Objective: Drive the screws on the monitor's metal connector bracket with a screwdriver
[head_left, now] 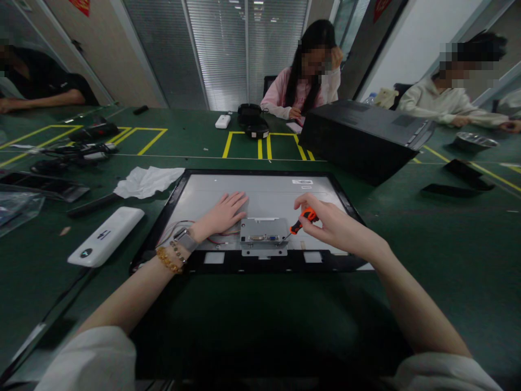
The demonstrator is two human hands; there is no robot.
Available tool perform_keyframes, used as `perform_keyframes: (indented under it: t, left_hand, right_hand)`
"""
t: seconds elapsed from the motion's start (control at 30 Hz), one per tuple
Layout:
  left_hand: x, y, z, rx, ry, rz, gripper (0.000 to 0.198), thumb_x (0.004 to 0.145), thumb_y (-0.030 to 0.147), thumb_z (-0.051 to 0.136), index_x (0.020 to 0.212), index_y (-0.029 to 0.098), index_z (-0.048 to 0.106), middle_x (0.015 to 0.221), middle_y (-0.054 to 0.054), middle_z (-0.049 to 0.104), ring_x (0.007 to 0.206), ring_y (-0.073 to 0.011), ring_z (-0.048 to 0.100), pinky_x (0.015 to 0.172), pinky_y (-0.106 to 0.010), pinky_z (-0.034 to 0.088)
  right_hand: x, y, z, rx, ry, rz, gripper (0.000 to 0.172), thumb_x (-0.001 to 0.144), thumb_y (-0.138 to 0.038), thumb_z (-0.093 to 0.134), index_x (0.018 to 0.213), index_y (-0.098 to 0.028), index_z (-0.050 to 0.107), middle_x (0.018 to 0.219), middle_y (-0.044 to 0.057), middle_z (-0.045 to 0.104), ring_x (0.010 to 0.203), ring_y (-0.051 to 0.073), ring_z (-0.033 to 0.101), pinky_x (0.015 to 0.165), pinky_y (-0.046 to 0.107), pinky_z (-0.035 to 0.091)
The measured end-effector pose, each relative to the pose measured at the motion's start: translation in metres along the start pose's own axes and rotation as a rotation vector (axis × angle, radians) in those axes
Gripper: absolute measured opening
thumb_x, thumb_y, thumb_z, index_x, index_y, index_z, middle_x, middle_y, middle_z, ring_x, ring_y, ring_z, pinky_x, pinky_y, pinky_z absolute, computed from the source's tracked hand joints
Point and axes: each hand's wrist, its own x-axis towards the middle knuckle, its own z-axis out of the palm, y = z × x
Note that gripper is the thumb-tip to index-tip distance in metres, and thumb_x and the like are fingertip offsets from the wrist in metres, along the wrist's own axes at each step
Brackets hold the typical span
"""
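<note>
A flat display panel point(260, 190) with a black frame lies on the table before me, its grey metal back facing up. Near its close edge sits a metal connector box point(264, 227) with video ports on the side toward me. My left hand point(222, 214) rests flat on the panel, fingers stretched out, just left of the box. Thin wires point(222, 234) run from beneath that hand to the box. In my right hand point(325, 220) is an orange and black screwdriver point(307, 215), slanted down so that its tip meets the box's right front corner.
A white power bank point(106, 236) with a cable lies at left, near a crumpled white tissue point(148, 182). Behind the panel at right stands a large black case point(362, 138). Black cables point(75, 155) lie far left. A metal bowl point(475, 142) is far right. Other people sit around.
</note>
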Motion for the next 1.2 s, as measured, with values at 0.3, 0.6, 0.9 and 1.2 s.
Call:
perform_keyframes:
  t: [0.3, 0.6, 0.9, 1.2]
  left_hand:
    - [0.0, 0.0025, -0.0048, -0.006, -0.015, -0.003, 0.056, 0.104, 0.047, 0.022, 0.149, 0.016, 0.033, 0.158, -0.012, 0.027, 0.145, -0.0265, 0.024, 0.116, -0.048, 0.018]
    - [-0.0004, 0.0023, -0.0042, 0.009, -0.009, 0.0, 0.054, 0.104, 0.047, 0.022, 0.148, 0.017, 0.033, 0.158, -0.011, 0.027, 0.145, -0.0263, 0.023, 0.117, -0.047, 0.017]
    - [0.0004, 0.0016, -0.0029, 0.015, -0.021, 0.005, 0.055, 0.105, 0.046, 0.022, 0.148, 0.014, 0.034, 0.158, -0.013, 0.026, 0.145, -0.0271, 0.023, 0.117, -0.048, 0.018]
    - [0.0008, 0.0038, -0.0058, 0.005, -0.019, -0.008, 0.054, 0.104, 0.046, 0.025, 0.148, 0.016, 0.035, 0.157, -0.011, 0.028, 0.145, -0.0265, 0.024, 0.117, -0.047, 0.017]
  right_hand:
    - [0.0014, -0.0041, -0.0025, 0.007, -0.01, 0.006, 0.021, 0.097, -0.038, 0.043, 0.107, -0.02, 0.05, 0.089, 0.007, 0.068, 0.077, 0.021, 0.064, 0.071, 0.033, 0.046]
    - [0.002, -0.0012, 0.0013, -0.012, -0.017, 0.029, 0.017, 0.097, -0.036, 0.042, 0.104, -0.021, 0.048, 0.078, 0.003, 0.065, 0.063, 0.017, 0.059, 0.06, 0.029, 0.043]
    - [0.0008, 0.0003, 0.0024, -0.003, 0.002, -0.022, 0.023, 0.092, -0.028, 0.045, 0.113, -0.018, 0.045, 0.098, 0.009, 0.066, 0.082, 0.022, 0.065, 0.074, 0.035, 0.049]
    - [0.0019, 0.0, 0.0009, -0.089, 0.013, 0.025, 0.024, 0.098, -0.045, 0.043, 0.094, -0.022, 0.048, 0.074, 0.002, 0.064, 0.063, 0.019, 0.059, 0.058, 0.031, 0.042]
